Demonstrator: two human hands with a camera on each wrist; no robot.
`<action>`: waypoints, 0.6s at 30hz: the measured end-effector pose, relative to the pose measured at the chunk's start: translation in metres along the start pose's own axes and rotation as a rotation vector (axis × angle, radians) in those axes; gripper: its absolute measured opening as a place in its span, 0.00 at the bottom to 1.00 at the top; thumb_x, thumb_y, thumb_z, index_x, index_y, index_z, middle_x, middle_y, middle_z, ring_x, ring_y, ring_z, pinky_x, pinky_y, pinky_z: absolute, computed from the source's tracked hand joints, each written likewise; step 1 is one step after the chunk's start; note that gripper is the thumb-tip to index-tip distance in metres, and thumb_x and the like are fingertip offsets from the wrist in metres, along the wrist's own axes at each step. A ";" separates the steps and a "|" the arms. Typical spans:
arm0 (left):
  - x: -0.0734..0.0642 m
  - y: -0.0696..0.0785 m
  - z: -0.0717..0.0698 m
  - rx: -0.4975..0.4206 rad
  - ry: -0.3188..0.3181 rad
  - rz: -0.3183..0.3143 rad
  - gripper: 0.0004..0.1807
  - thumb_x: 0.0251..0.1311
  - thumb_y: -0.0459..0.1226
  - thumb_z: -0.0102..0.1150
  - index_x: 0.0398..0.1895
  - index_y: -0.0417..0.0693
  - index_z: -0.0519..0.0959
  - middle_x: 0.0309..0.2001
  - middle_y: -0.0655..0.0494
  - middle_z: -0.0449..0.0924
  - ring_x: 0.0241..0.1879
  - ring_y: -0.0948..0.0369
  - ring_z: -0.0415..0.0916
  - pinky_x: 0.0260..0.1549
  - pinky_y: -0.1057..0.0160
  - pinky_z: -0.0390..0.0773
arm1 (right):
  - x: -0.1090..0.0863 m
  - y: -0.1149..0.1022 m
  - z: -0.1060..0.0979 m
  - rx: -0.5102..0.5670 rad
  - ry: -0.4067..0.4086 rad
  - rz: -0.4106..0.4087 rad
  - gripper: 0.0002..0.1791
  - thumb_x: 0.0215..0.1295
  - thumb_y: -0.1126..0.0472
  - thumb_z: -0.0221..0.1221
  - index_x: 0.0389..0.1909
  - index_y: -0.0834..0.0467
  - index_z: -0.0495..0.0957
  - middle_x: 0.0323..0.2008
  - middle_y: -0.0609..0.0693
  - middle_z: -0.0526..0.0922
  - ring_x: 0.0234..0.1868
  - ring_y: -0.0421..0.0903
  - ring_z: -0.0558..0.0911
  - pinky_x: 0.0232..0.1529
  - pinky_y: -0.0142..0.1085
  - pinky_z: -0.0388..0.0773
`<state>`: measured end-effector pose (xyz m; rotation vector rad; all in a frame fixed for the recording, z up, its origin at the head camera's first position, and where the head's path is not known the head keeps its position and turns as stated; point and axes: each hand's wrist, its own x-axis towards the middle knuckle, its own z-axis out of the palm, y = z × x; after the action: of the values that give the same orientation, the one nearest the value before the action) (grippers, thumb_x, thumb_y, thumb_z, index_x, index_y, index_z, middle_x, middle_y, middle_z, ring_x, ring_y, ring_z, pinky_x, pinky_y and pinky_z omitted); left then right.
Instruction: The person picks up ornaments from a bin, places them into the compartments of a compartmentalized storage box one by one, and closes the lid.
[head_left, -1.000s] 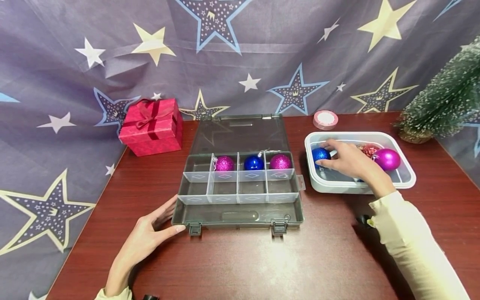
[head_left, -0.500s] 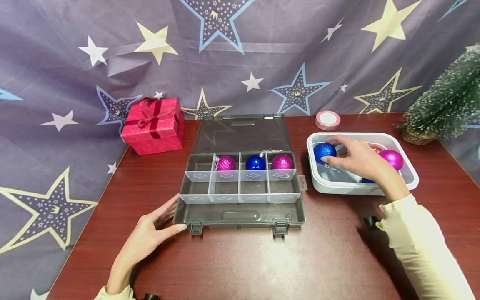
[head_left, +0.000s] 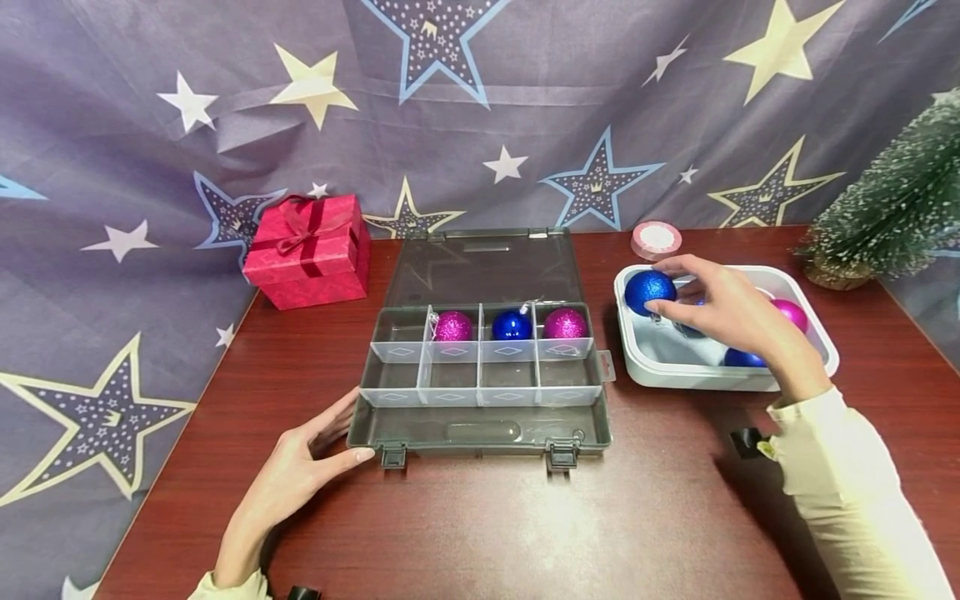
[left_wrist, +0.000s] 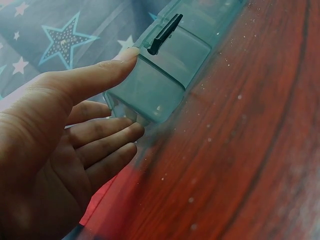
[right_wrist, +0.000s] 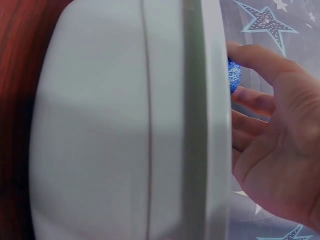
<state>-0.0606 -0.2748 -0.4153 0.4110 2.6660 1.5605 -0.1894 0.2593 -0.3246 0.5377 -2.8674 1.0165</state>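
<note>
A glittery blue Christmas ball (head_left: 649,292) is pinched between the thumb and fingers of my right hand (head_left: 723,304), over the left end of the white plastic tub (head_left: 660,377). In the right wrist view the tub wall (right_wrist: 100,125) hides most of that blue ball (right_wrist: 234,76). My left hand (head_left: 300,467) rests at the front left corner of the grey compartment box (head_left: 480,437), its thumb and straight fingers about the corner, as the left hand (left_wrist: 75,125) also shows in the left wrist view. Two pink glitter balls (head_left: 453,327) and a shiny blue ball (head_left: 512,326) sit in the back row.
Inside the tub lie a pink ball (head_left: 791,315) and a dark blue ball (head_left: 744,357), partly behind the right hand. A roll of tape (head_left: 656,240) stands behind it. A red gift box (head_left: 307,252) is at back left, a small frosted tree (head_left: 885,200) at back right.
My right hand has lifted the glittery blue ball from inside the tub up to about its rim. More of the dark blue ball shows beneath the hand. The left hand keeps its place.
</note>
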 end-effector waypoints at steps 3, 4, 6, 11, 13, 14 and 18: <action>0.000 0.000 0.000 0.000 0.002 0.003 0.43 0.60 0.34 0.75 0.78 0.48 0.67 0.64 0.45 0.79 0.60 0.65 0.78 0.58 0.73 0.74 | 0.001 -0.003 0.000 0.016 0.014 -0.007 0.29 0.66 0.56 0.72 0.65 0.60 0.76 0.57 0.64 0.83 0.52 0.64 0.84 0.54 0.60 0.78; 0.000 0.000 0.000 0.001 0.001 0.002 0.43 0.60 0.34 0.75 0.78 0.48 0.67 0.64 0.46 0.79 0.61 0.65 0.78 0.58 0.73 0.74 | 0.001 -0.004 0.001 0.022 0.016 -0.011 0.29 0.66 0.56 0.72 0.65 0.60 0.77 0.56 0.63 0.83 0.52 0.63 0.85 0.54 0.59 0.79; 0.000 0.000 0.000 0.003 -0.001 -0.005 0.43 0.61 0.35 0.75 0.78 0.48 0.66 0.64 0.47 0.79 0.61 0.65 0.78 0.58 0.73 0.74 | 0.003 -0.008 0.002 0.032 0.016 -0.020 0.29 0.65 0.57 0.72 0.65 0.59 0.77 0.56 0.62 0.83 0.52 0.62 0.85 0.53 0.58 0.80; -0.001 -0.001 -0.001 0.012 -0.004 -0.017 0.43 0.61 0.36 0.75 0.79 0.49 0.66 0.64 0.48 0.79 0.61 0.65 0.78 0.58 0.74 0.74 | 0.008 -0.015 0.007 0.069 0.008 -0.058 0.28 0.65 0.57 0.73 0.65 0.57 0.78 0.56 0.60 0.83 0.50 0.60 0.86 0.50 0.46 0.84; -0.001 -0.001 -0.001 0.011 -0.004 -0.017 0.43 0.61 0.36 0.75 0.79 0.49 0.66 0.64 0.48 0.79 0.61 0.65 0.78 0.58 0.74 0.74 | 0.010 -0.017 0.010 0.087 0.006 -0.075 0.27 0.65 0.58 0.72 0.64 0.56 0.79 0.55 0.58 0.84 0.49 0.58 0.86 0.48 0.36 0.83; -0.001 -0.001 -0.001 0.011 -0.005 -0.016 0.43 0.61 0.36 0.75 0.79 0.48 0.66 0.64 0.48 0.79 0.61 0.65 0.78 0.58 0.74 0.74 | 0.011 -0.018 0.011 0.091 0.005 -0.077 0.27 0.65 0.58 0.72 0.64 0.56 0.79 0.55 0.57 0.84 0.49 0.57 0.86 0.47 0.32 0.82; 0.000 0.000 -0.001 0.004 -0.004 -0.012 0.43 0.61 0.35 0.75 0.78 0.47 0.66 0.64 0.48 0.79 0.60 0.65 0.78 0.58 0.73 0.74 | 0.017 -0.020 0.018 0.109 -0.005 -0.092 0.26 0.65 0.58 0.72 0.63 0.56 0.80 0.53 0.55 0.85 0.48 0.55 0.87 0.46 0.27 0.78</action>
<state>-0.0606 -0.2753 -0.4150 0.3973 2.6642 1.5493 -0.1979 0.2288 -0.3238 0.6730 -2.7745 1.1632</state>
